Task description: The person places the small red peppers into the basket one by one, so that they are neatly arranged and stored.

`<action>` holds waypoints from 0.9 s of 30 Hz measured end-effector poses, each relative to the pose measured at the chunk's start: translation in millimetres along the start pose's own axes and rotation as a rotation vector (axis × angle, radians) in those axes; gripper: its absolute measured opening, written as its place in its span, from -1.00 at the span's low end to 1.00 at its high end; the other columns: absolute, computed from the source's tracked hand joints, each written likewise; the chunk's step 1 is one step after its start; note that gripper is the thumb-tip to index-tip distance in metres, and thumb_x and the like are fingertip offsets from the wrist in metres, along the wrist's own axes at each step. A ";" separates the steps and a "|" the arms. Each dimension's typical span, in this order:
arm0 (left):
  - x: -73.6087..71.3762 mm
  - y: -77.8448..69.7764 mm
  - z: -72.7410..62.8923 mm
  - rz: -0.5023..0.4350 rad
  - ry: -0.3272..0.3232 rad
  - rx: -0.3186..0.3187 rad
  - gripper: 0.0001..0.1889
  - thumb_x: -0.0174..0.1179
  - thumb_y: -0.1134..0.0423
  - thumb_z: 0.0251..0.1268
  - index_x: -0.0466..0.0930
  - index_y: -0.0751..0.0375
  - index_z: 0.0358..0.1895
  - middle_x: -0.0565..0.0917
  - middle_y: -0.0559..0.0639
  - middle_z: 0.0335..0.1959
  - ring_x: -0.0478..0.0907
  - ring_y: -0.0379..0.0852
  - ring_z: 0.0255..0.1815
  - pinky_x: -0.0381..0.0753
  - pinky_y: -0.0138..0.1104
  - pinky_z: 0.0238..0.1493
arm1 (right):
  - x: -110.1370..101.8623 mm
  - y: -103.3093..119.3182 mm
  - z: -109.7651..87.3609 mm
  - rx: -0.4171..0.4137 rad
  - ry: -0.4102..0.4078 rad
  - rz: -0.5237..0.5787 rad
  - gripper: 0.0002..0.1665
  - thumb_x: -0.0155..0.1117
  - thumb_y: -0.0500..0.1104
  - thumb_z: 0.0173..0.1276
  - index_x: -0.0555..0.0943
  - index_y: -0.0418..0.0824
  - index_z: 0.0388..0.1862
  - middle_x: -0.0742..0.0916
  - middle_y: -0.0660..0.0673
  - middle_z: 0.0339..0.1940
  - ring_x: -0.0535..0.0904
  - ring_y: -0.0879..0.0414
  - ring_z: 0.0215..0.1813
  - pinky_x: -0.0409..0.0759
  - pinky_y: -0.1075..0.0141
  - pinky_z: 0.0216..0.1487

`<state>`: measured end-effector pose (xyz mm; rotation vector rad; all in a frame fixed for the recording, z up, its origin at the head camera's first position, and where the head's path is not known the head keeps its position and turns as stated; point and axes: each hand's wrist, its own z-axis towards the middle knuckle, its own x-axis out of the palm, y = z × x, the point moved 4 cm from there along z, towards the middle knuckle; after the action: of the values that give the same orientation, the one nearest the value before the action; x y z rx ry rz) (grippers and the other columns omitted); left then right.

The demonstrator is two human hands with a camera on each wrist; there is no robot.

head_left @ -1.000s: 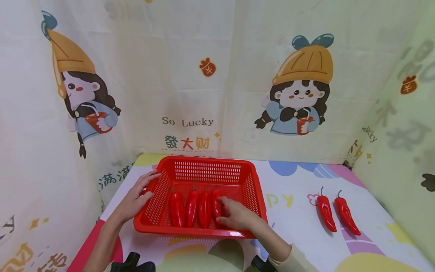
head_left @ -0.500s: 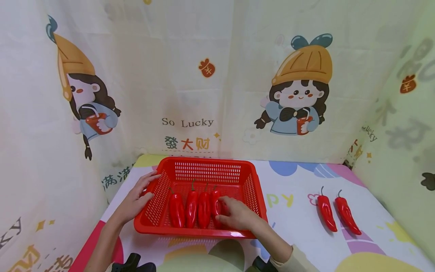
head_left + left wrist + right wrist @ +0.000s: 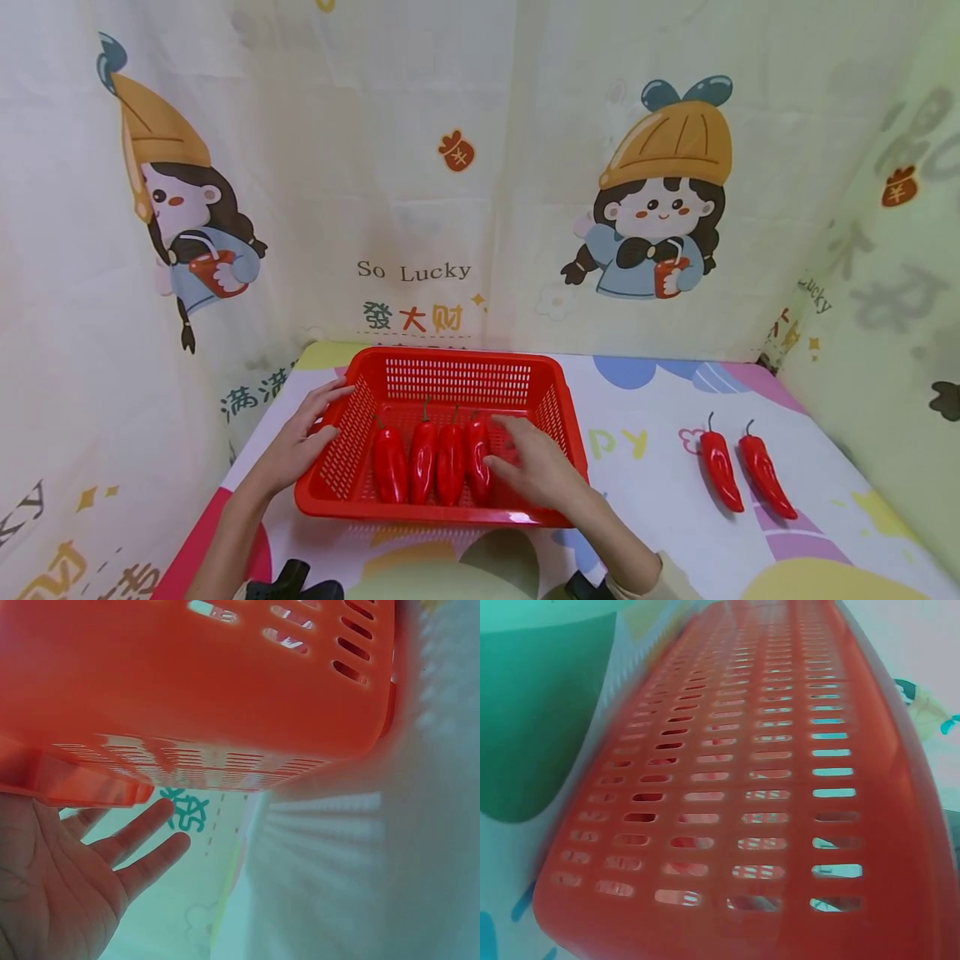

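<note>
A red plastic basket (image 3: 457, 510) with slotted walls stands on the table. In it several red chili peppers lie side by side, stems to the back; the rightmost chili pepper (image 3: 478, 462) is nearest my right hand (image 3: 538, 467). That hand is over the basket's right part, fingers loosely extended and thumb apart, holding nothing. At the left rim my left hand (image 3: 300, 437) rests with fingers spread. The left wrist view shows the left palm and straight fingers (image 3: 142, 874) against the basket's outer wall (image 3: 187, 690). Only the basket's slotted wall (image 3: 727, 787) fills the right wrist view; the right hand is hidden there.
Two more red chili peppers lie on the table to the right, one chili pepper (image 3: 720, 469) beside another chili pepper (image 3: 765, 477). A printed cloth (image 3: 525, 208) hangs behind the table and along both sides. The patterned tabletop (image 3: 637, 533) extends right of the basket.
My right hand has let go of the rightmost chili pepper and moved slightly right, its fingers opening. The left hand and basket stay in place.
</note>
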<state>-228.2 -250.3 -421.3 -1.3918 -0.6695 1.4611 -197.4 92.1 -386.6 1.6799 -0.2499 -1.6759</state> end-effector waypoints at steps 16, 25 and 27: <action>0.3 -0.4 0.1 0.017 -0.005 -0.005 -0.30 0.19 0.42 0.33 0.26 0.06 0.55 0.08 0.13 0.63 0.36 0.38 0.35 0.79 -0.19 -0.18 | -15.3 -0.5 -16.7 -0.008 -0.254 0.073 -0.31 0.53 -0.16 0.25 0.51 -0.19 0.35 0.70 -0.13 0.13 0.73 -0.01 -0.02 0.79 0.12 -0.12; 0.9 -0.6 0.5 0.013 -0.009 -0.010 -0.29 0.20 0.42 0.33 0.26 0.05 0.55 0.09 0.12 0.63 0.35 0.38 0.37 0.79 -0.18 -0.17 | -25.8 -4.4 -25.8 -0.010 -0.348 0.091 -0.36 0.52 -0.19 0.26 0.55 -0.21 0.31 0.71 -0.14 0.11 0.73 0.02 -0.05 0.79 0.12 -0.14; 1.0 -1.1 0.8 0.014 -0.010 -0.013 -0.29 0.21 0.42 0.32 0.27 0.05 0.54 0.09 0.12 0.63 0.34 0.37 0.38 0.79 -0.18 -0.16 | -28.3 -6.3 -28.0 -0.009 -0.368 0.102 -0.38 0.52 -0.19 0.26 0.56 -0.20 0.30 0.71 -0.13 0.10 0.72 0.00 -0.04 0.79 0.12 -0.14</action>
<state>-228.5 -248.8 -420.5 -1.4025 -0.6779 1.4780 -177.4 123.8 -371.8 1.3189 -0.4932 -1.8954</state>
